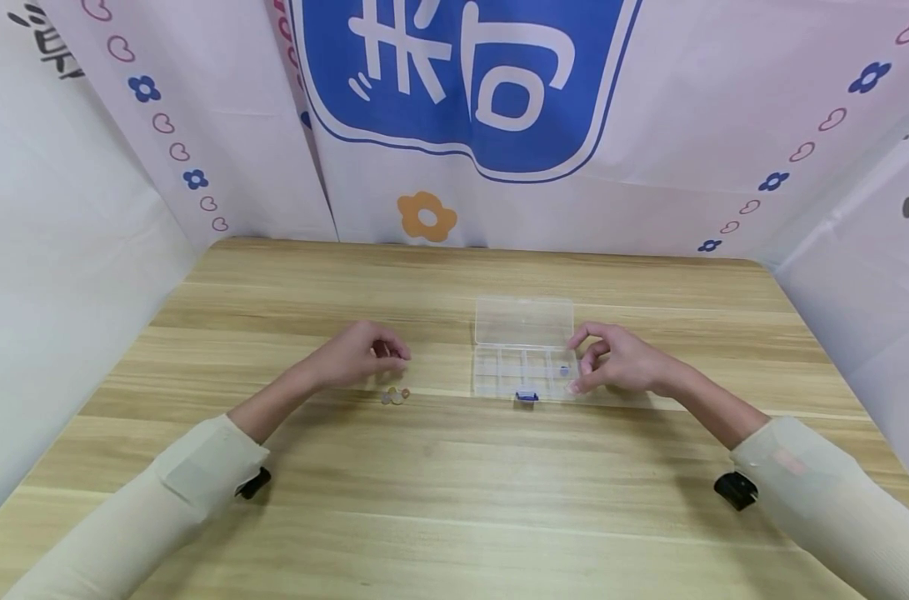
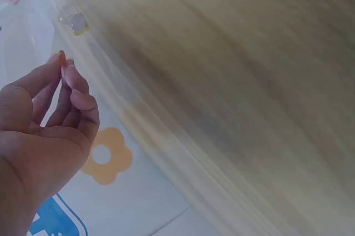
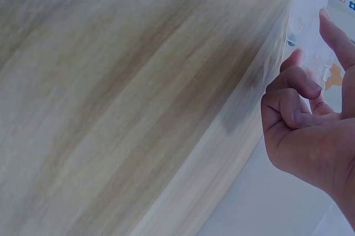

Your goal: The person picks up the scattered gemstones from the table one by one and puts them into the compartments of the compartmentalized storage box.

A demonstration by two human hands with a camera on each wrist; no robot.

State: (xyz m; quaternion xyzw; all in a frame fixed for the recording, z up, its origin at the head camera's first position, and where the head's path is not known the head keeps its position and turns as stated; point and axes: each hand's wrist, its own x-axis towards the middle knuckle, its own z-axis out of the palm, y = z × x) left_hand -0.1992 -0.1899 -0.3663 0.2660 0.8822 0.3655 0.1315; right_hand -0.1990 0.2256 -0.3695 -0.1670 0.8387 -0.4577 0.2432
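My left hand (image 1: 364, 354) is raised a little over the table, thumb and fingertips together, pinching a small orange bead (image 2: 62, 58). Just below it, several small beads (image 1: 394, 396) lie in a cluster on the wood; clear, greyish and yellow ones show in the left wrist view. A clear plastic compartment box (image 1: 499, 383) lies with its lid (image 1: 524, 321) folded back and a blue latch (image 1: 526, 397) at the front. One small blue bead (image 1: 564, 370) sits in a right-hand compartment. My right hand (image 1: 622, 358) holds the box's right side, thumb at the front corner, index finger near the hinge.
The wooden table (image 1: 454, 500) extends around both hands. Behind it hangs a white printed cloth (image 1: 649, 200) with a blue sign, and white cloth (image 1: 64, 250) also hangs at the sides. A black strap piece (image 1: 736, 490) shows at the right sleeve.
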